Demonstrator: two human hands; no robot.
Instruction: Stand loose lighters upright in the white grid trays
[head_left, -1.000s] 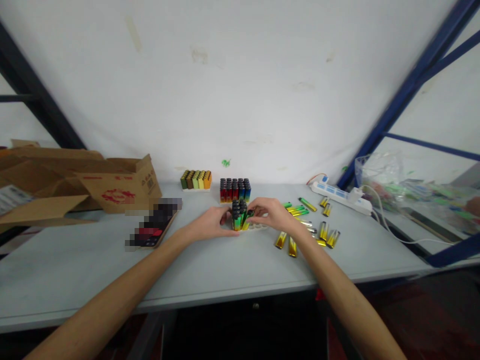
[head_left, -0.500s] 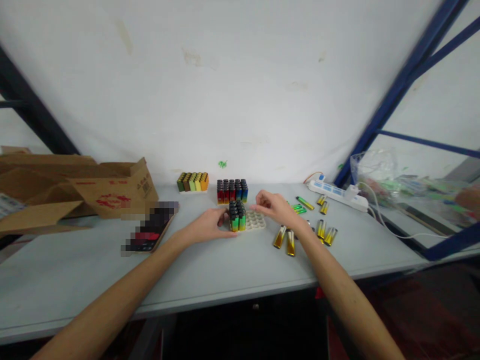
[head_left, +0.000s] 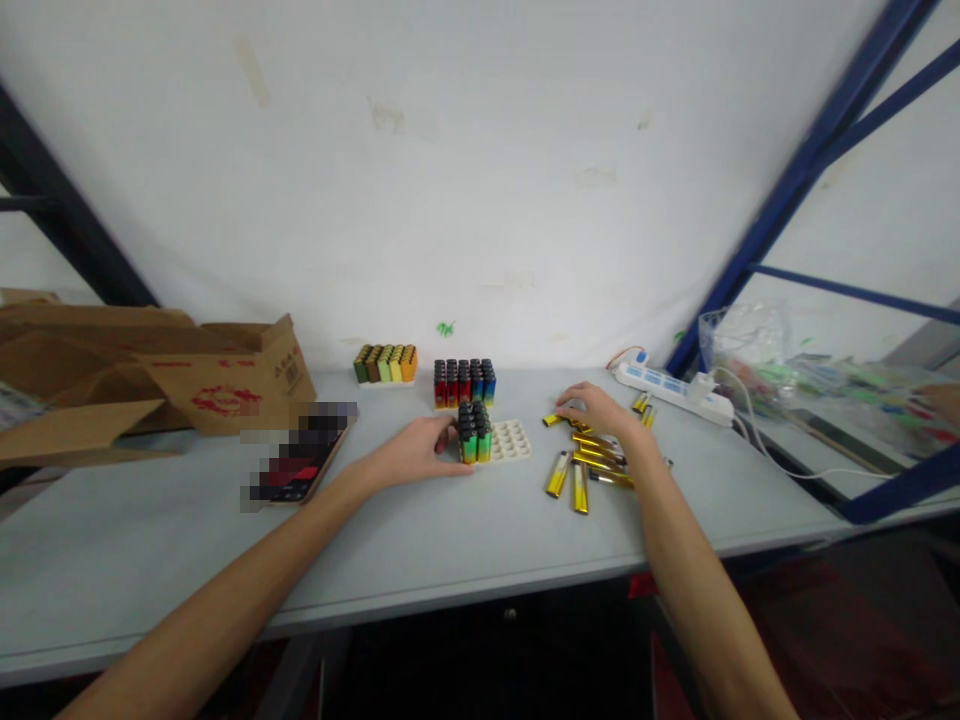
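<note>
Apart, left hand (head_left: 421,447) cupped, right hand (head_left: 601,408) arched

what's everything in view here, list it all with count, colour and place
green-yellow lighters: one block, black-topped, standing in tray's left part
tray: one, off-white, table centre
loose lighters: about a dozen, gold, right of tray
red and blue lighters: one block, behind tray
green-to-orange block: one, back left
cardboard: at least one box, brown, left
phone: one, dark, beside box, partly pixelated
power strip: one, white and blue, back right
plastic bag: one, clear, far right
frames: two sides, blue right, black left
table: one, pale grey, below
wall: one, white, behind
left hand: one, against standing lighters
right hand: one, fingers at loose lighters
</note>
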